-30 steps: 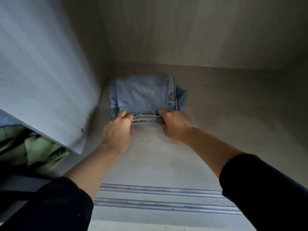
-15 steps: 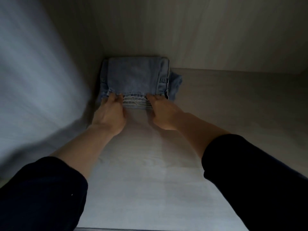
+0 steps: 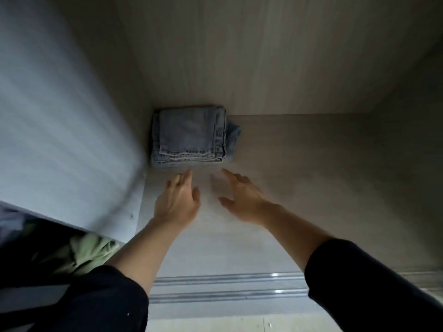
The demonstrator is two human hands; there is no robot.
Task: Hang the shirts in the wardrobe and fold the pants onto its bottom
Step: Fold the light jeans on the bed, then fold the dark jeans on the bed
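Loose black left sleeve (image 3: pixel 100 300), loose black right sleeve (image 3: pixel 374 279), both ending partway up the forearm, bare wrists, bare left hand (image 3: pixel 176 202), bare right hand (image 3: pixel 242 200)

Dim interior; left side blurred — wide-angle warp

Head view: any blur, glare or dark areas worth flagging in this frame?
Head view: the pale panel on the left is smeared by motion blur; the left hand and right hand are slightly soft; the folded jeans sit in dim light yet show their seams; small glints mark the floor track.
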